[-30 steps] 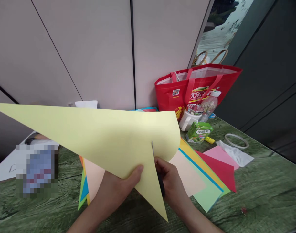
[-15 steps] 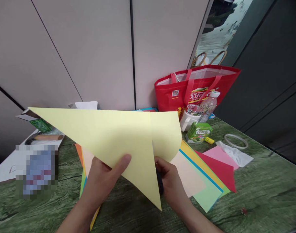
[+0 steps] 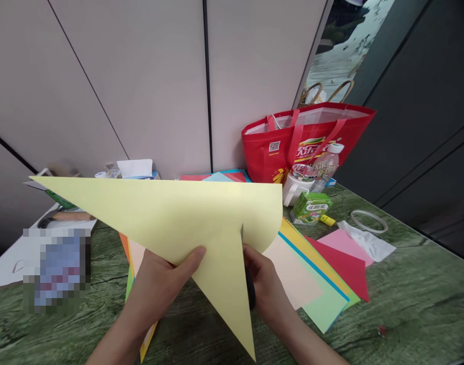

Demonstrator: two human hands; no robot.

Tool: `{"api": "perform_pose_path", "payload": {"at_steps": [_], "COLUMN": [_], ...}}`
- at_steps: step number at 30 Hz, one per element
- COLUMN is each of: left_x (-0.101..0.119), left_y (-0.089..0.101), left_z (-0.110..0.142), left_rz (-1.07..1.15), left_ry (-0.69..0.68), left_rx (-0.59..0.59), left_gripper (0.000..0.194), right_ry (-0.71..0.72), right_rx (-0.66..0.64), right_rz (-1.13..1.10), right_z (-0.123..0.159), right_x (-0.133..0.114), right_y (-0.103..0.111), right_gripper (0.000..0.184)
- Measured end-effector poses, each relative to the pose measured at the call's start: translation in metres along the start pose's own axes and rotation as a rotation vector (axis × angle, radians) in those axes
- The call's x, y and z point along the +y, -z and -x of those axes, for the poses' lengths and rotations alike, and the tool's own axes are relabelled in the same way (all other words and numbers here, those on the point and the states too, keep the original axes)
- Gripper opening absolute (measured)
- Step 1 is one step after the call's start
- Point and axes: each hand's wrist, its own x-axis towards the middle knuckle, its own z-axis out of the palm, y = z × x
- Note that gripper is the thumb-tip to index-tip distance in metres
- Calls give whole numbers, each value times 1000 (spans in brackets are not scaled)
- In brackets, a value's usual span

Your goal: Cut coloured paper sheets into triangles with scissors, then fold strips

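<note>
A large pale-yellow sheet of paper [image 3: 171, 208] spans the middle of the view, its left end and lower end running out to sharp points. My left hand [image 3: 161, 279] pinches its lower edge, thumb on top and fingers beneath. My right hand [image 3: 264, 279] is closed around scissors [image 3: 250, 290]. Their dark handle shows partly beside the paper, and a blade tip pokes up through a slit in the sheet. To the right of the slit, the paper curls over. Much of the scissors is hidden by the paper and my fingers.
Coloured sheets [image 3: 323, 299] lie under and around my hands on the green table [image 3: 414, 304]. Behind at the right stand a red bag [image 3: 262, 152], a white mug [image 3: 298, 187], a plastic bottle [image 3: 326, 165] and a green carton [image 3: 311, 208]. A tape ring [image 3: 386, 223] lies farther right.
The paper's top edge has dropped slightly, and its left and lower points reach farther out. The scissor blade tip now shows above the slit. Both hands stay nearly in place.
</note>
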Motion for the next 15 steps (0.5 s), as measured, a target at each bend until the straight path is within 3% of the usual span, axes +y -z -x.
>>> {"api": "perform_pose_path", "payload": {"at_steps": [15], "left_x": [2], "left_y": [-3], "left_z": [1], "left_rz": [48], "left_ry": [64], "left_rx": [-49], "left_gripper": [44], "right_ry": [2], "right_rx": [26], "right_rz": [-19], "right_z": [-2], "right_x": [0], "right_y": [5], "right_gripper": [34]}}
